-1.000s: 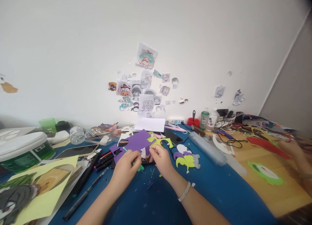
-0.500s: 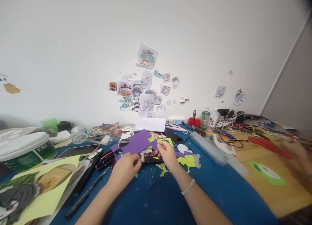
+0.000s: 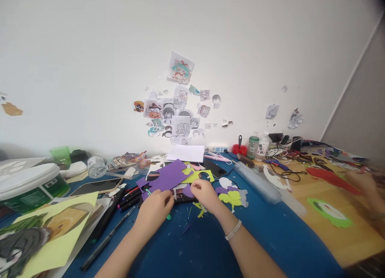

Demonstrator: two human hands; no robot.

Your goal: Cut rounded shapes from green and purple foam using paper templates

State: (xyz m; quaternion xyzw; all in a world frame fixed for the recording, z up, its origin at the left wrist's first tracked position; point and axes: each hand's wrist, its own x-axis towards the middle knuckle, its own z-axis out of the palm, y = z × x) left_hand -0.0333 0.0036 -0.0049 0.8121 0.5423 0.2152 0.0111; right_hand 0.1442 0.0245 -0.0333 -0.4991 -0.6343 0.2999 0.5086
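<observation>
Pinching the edge of a small purple piece (image 3: 188,190) between thumb and fingertips, the right hand (image 3: 206,194) hangs over the middle of the blue table (image 3: 192,246), a pale bracelet (image 3: 233,230) round its wrist. The left hand (image 3: 156,207) faces it with fingers curled in and thumb close to them; whether they grip anything is hidden from this angle, though a thin green stick (image 3: 148,191) shows behind the knuckles and a green tip (image 3: 169,217) just below. Between the two hands, and partly behind them, lies a dark box (image 3: 183,197) with lettering — the purple piece sits in front of it. Beyond is a larger purple sheet (image 3: 168,175) with notched edges, next to a yellow-green sheet (image 3: 195,176) with a cut hole. Thin yellow-green scraps (image 3: 201,210) lie under the right wrist, and a cluster of cut shapes (image 3: 231,195) rests to the right, near a clear plastic roll (image 3: 257,183). Pens (image 3: 129,198) are bunched to the left of the left hand. At the far right, another person's hand (image 3: 361,183), blurred, is beside a red sheet (image 3: 332,179) above a wooden tabletop (image 3: 319,242).
</observation>
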